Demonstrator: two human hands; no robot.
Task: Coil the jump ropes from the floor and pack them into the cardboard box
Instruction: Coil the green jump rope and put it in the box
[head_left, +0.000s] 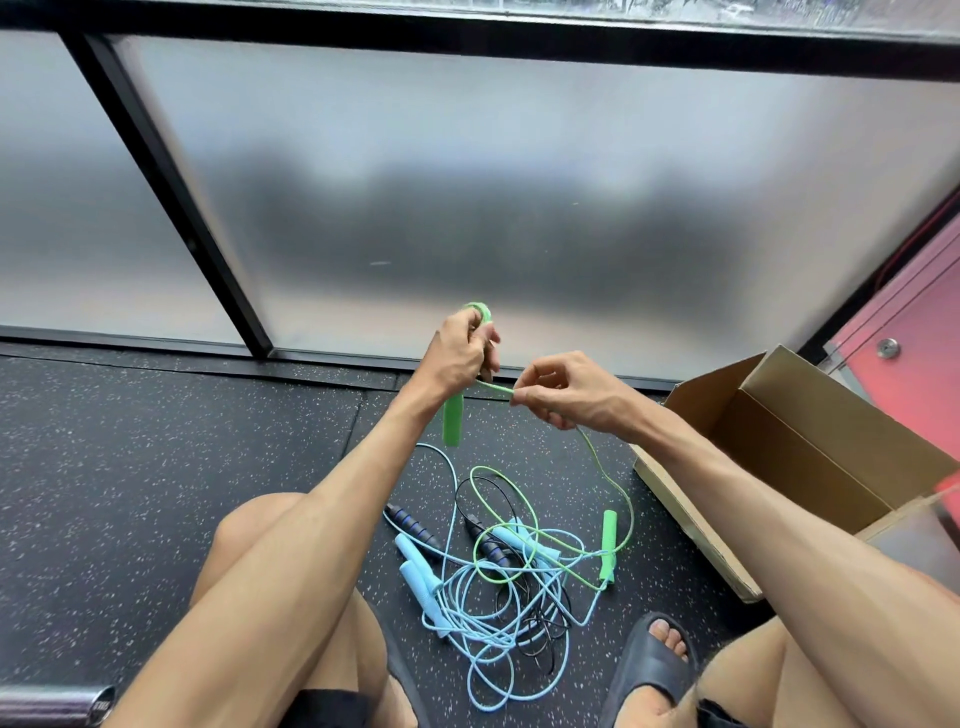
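My left hand (460, 353) grips one green handle (452, 423) of the green jump rope, with a small green loop showing above the fist. My right hand (558, 392) pinches the green cord (493, 388) just beside it. The cord runs down from my right hand to the other green handle (608, 545) on the floor. Below my hands lies a tangle of light blue rope (498, 613), black rope and green cord, with light blue handles (418, 571) and dark blue-black handles (413, 522). The open cardboard box (779, 447) stands at the right.
I squat on black speckled rubber flooring (156, 467), knees either side of the rope pile, a dark slide sandal (649, 665) at lower right. A frosted glass wall with black frame (171, 197) is ahead. A pink panel (914, 364) stands behind the box. A metal cylinder (57, 704) lies at lower left.
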